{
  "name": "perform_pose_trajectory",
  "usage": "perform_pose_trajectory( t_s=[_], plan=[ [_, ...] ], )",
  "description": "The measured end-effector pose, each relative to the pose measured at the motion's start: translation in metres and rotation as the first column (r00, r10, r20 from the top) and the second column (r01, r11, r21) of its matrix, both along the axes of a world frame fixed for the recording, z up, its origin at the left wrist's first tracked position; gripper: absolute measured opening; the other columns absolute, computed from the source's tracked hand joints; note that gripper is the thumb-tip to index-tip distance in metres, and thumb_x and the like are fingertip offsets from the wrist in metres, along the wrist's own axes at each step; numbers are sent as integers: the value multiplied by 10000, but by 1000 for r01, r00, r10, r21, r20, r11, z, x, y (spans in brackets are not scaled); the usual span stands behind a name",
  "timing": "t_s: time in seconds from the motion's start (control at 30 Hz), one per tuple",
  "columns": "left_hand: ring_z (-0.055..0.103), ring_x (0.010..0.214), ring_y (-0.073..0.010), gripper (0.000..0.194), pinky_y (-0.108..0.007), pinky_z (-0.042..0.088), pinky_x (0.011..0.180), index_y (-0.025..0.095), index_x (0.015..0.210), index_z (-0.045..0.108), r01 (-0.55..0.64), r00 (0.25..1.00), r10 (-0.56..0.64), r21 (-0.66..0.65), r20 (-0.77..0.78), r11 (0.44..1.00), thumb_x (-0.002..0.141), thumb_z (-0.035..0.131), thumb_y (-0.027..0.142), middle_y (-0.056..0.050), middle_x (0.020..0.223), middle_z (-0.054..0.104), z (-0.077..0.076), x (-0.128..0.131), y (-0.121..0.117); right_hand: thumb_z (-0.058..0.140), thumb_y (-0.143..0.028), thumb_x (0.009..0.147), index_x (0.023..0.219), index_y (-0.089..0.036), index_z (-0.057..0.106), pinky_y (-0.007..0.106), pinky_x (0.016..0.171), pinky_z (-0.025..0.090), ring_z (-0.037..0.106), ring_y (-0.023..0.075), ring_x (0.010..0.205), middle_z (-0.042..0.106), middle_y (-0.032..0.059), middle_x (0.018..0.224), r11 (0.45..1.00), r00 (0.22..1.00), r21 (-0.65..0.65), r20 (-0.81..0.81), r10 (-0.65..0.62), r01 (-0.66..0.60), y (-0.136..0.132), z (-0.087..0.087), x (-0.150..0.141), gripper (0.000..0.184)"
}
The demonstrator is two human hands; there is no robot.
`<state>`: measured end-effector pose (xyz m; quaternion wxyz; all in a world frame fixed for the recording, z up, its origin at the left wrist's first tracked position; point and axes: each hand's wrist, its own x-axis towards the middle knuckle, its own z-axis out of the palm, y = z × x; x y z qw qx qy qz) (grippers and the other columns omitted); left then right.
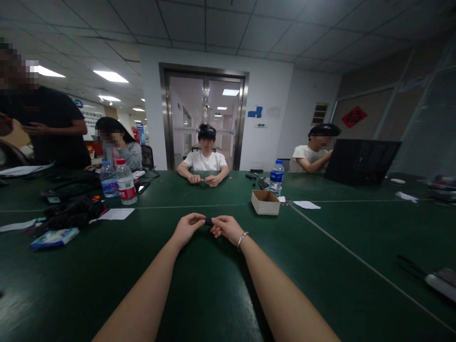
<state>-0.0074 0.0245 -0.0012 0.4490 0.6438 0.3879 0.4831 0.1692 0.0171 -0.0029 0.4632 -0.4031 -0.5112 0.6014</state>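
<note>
My left hand and my right hand meet over the dark green table, fingers curled in a pinch. Between their fingertips sits a small dark object, too small to name. Each hand grips one end of it. A silver bracelet circles my right wrist. Both forearms stretch forward from the near edge.
An open cardboard box stands just beyond my hands, with a water bottle behind it. Two more bottles and tangled black cables lie left. A laptop stands right. Several people sit or stand around the table.
</note>
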Motion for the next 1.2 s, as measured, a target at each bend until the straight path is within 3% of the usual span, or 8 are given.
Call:
perform_pose_trajectory(
  t_s=[0.23,0.37,0.47,0.8,0.9,1.03,1.13,1.2],
  plan=[
    [601,742,-196,402,-305,461,738,129,800,640,-56,997,55,-20,-49,998,568,695,452,-74,762,655,1,1,-1,621,-270,802,708,-73,563,188,451,485,564,101,451,624,85,578,1000,999,-3,36,3,-3,2,-3,0,226],
    [569,619,-163,417,-257,435,584,129,776,639,-64,994,57,-64,-97,996,595,652,504,-57,695,636,1,2,0,676,-239,749,772,-77,570,193,466,488,567,97,460,623,57,581,1000,999,27,30,-10,10,3,-7,0,195],
    [545,565,-146,446,-235,398,514,128,769,636,-64,992,55,-82,-110,995,604,629,543,-53,659,624,0,2,2,740,-250,669,822,-83,571,204,482,495,575,100,486,619,37,600,998,1000,66,5,-7,7,3,-9,1,283],
    [499,432,-126,470,-230,372,465,124,752,598,-145,969,130,-57,-210,988,708,490,579,-20,502,558,-14,5,11,810,-234,505,882,-114,581,222,497,507,580,94,512,602,0,698,989,1000,146,3,-9,8,-5,-2,0,457],
    [516,470,-129,435,-231,385,490,136,743,590,-134,970,124,-36,-207,990,707,507,562,-16,535,569,-13,5,9,803,-209,531,874,-116,577,216,492,505,580,92,509,604,5,698,992,1000,125,-8,-12,13,-4,-2,0,421],
    [585,690,-156,350,-251,443,642,150,812,587,-47,996,46,-5,-73,999,648,620,458,-43,738,629,-5,4,2,776,-220,608,812,-104,555,199,459,494,564,93,473,597,11,605,997,998,67,-52,-43,47,-2,-2,0,323],
    [586,861,-183,395,-265,440,761,147,866,585,7,1000,-7,29,1,1000,580,696,397,-74,892,635,0,3,-1,736,-237,680,785,-98,548,191,447,492,560,92,452,614,44,600,998,998,30,-47,-46,47,-2,-1,0,257],
    [586,879,-190,440,-263,442,735,151,919,578,3,1000,-3,4,-15,1000,593,688,424,-85,946,628,1,4,-2,711,-244,714,776,-95,548,186,442,490,561,92,449,620,57,595,999,998,20,-43,-37,38,-2,0,-1,230]
  ],
)
